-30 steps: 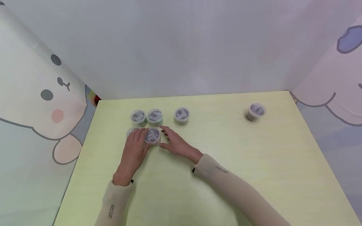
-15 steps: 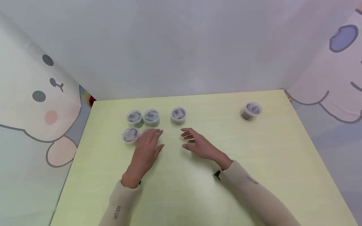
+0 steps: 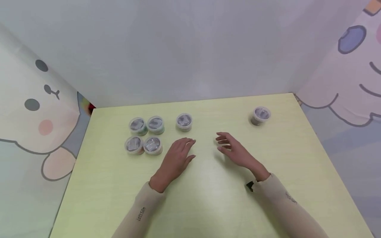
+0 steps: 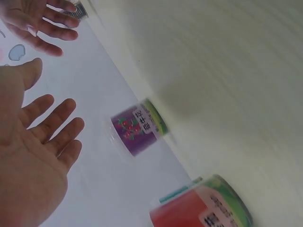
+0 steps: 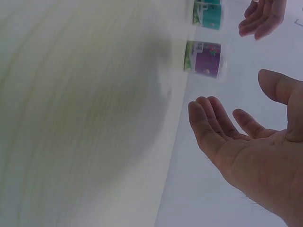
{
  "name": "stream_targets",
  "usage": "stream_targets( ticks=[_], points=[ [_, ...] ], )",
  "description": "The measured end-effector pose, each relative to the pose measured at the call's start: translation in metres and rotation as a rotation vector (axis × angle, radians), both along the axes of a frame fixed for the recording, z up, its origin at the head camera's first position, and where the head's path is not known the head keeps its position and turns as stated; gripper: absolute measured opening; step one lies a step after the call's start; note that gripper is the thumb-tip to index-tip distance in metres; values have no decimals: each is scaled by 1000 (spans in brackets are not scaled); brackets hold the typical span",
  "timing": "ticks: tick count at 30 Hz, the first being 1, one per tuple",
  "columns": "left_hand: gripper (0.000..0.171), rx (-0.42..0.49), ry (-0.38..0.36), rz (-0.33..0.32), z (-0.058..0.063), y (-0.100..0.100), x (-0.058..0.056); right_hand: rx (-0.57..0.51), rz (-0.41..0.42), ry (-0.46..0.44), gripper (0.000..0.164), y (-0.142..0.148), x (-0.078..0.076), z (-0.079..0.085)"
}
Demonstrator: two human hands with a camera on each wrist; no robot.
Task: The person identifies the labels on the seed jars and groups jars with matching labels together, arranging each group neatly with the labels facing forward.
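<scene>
My left hand (image 3: 175, 158) hovers over the table, just right of the front pair of lidded tubs, with nothing in its loosely bent fingers. Farther right, my right hand (image 3: 236, 152) is also bare, its fingers relaxed and pointing left. Closest to the left hand is a clear-lidded tub (image 3: 153, 145), beside another tub (image 3: 134, 145). Behind them stand a third tub (image 3: 138, 126) and a greenish one (image 3: 156, 125). A single tub (image 3: 184, 122) stands beyond the left hand; its purple label (image 4: 137, 127) shows in the left wrist view. A red-labelled tub (image 4: 199, 210) appears low there.
A dark tub (image 3: 260, 115) stands alone at the back right of the pale yellow table (image 3: 208, 205). A plain grey-white backdrop (image 3: 190, 49) rises behind the table's back edge. Cartoon-printed sheets (image 3: 26, 132) hang at both sides.
Both hands have moved right, away from the front pair of tubs. The left hand has come off them, so both lids show. The tubs stay in the same arrangement while the head view shifts slightly.
</scene>
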State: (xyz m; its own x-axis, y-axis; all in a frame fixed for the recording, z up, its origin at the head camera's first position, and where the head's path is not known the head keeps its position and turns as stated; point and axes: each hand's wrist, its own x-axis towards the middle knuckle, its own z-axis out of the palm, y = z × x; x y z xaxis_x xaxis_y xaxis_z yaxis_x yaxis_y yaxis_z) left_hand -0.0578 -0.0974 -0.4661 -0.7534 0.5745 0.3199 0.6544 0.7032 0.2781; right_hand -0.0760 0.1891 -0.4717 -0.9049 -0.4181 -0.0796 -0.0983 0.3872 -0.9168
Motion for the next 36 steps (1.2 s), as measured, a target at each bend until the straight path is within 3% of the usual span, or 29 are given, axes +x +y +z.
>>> stream_targets(
  ticks=[14, 24, 36],
  points=[
    [55, 60, -154, -40, -1, 39, -20, 14, -186, 24, 53, 56, -1, -3],
    [55, 137, -332, -29, -9, 60, -35, 5, -352, 53, 54, 81, 1, 1],
    [57, 225, -470, -55, -9, 89, -47, 44, -462, 63, 52, 104, 4, -2]
  ],
)
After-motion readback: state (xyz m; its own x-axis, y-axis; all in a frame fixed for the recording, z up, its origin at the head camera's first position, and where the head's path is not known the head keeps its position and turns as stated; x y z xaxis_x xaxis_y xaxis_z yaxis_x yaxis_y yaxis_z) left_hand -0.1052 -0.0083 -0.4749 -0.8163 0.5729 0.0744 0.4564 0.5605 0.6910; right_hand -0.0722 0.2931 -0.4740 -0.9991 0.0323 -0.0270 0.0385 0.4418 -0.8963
